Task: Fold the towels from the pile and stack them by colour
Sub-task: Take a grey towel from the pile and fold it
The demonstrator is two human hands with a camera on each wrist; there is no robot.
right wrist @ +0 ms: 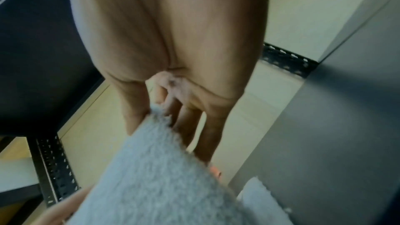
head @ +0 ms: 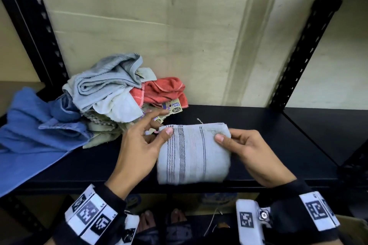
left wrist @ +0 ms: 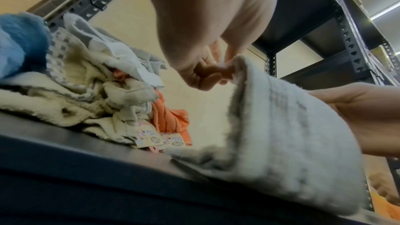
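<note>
A folded light grey towel [head: 193, 153] with dark stripes is held up over the front of the black shelf [head: 278, 145]. My left hand [head: 143, 145] pinches its upper left corner, thumb on top. My right hand [head: 245, 151] pinches its upper right corner. The left wrist view shows the grey towel [left wrist: 281, 134] hanging with its lower end on the shelf. In the right wrist view the towel [right wrist: 155, 177] runs between thumb and fingers. The unfolded pile [head: 119, 97] of grey, white, beige and red towels lies behind my left hand.
A blue towel [head: 33, 131] spreads over the shelf's left end and hangs past its front edge. Black perforated uprights [head: 310, 36] frame the shelf left and right, with a pale wall behind. Paper tags [head: 175, 108] stick out of the pile near my left fingers.
</note>
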